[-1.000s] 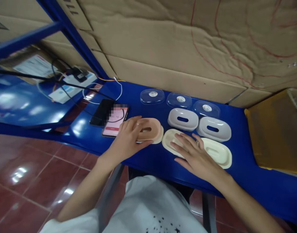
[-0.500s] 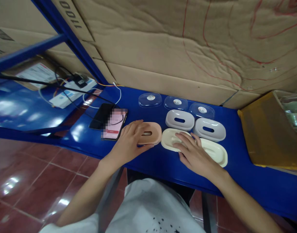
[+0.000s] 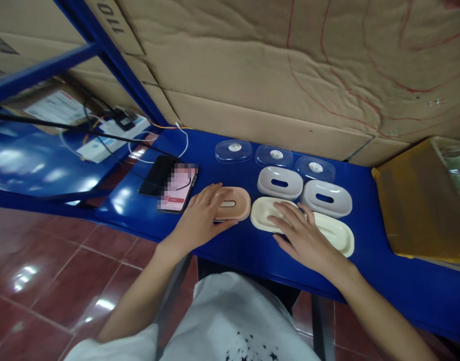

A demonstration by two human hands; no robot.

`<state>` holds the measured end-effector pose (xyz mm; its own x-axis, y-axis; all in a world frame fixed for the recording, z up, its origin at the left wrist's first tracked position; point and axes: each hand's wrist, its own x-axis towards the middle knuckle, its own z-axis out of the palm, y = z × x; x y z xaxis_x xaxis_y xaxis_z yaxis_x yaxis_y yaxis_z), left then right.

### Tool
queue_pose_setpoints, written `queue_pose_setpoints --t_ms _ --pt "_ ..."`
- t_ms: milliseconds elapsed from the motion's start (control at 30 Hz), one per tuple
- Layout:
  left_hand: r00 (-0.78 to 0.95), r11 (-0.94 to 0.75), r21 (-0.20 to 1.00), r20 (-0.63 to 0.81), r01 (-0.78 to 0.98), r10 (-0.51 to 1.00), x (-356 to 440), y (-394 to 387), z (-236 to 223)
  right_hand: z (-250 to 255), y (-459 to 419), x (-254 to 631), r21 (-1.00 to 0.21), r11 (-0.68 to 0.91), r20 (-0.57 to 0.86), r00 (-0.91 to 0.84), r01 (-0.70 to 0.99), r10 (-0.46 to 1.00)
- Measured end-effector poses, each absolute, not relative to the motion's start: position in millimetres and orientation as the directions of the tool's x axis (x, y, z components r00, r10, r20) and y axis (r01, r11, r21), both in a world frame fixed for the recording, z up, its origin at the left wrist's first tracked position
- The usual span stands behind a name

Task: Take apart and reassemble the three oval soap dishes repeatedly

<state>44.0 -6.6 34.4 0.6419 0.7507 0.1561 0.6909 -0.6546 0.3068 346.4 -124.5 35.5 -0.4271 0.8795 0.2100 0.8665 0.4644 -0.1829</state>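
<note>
My left hand is around the left end of a peach oval soap dish, thumb along its near side and fingers over its top; the dish has a slot in its middle. My right hand rests with fingers spread over a cream oval tray, partly covering it. A second cream tray lies to its right, partly hidden by that hand. Behind these stand two white oval dishes, a left one and a right one, each with a slot.
Clear oval lids with round stickers lie in a row at the back of the blue table. A phone with a lit screen lies to the left. A taped box stands at right. A power strip and cables are farther left.
The camera view has shifted slightly. My right thumb has moved a little away from the cream tray's near edge, and the slot of the peach dish shows more plainly. Otherwise the layout is the same.
</note>
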Motion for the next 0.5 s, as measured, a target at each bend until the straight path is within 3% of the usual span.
queue_pose_setpoints --t_ms 200,367,500 --pt "0.665 -0.675 0.288 0.147 0.68 0.732 42.6 -1.0 36.6 32.4 -123.7 348.8 -0.171 0.457 0.219 -0.418 0.873 0.882" --pt "0.715 -0.715 0.364 0.164 0.597 0.68 65.2 41.1 54.6 30.0 -122.3 350.6 -0.175 0.458 0.229 -0.416 0.872 0.88" --pt "0.574 -0.582 0.251 0.115 0.773 0.811 109.0 103.8 67.1 27.6 -121.8 352.5 -0.179 0.461 0.244 -0.414 0.869 0.877"
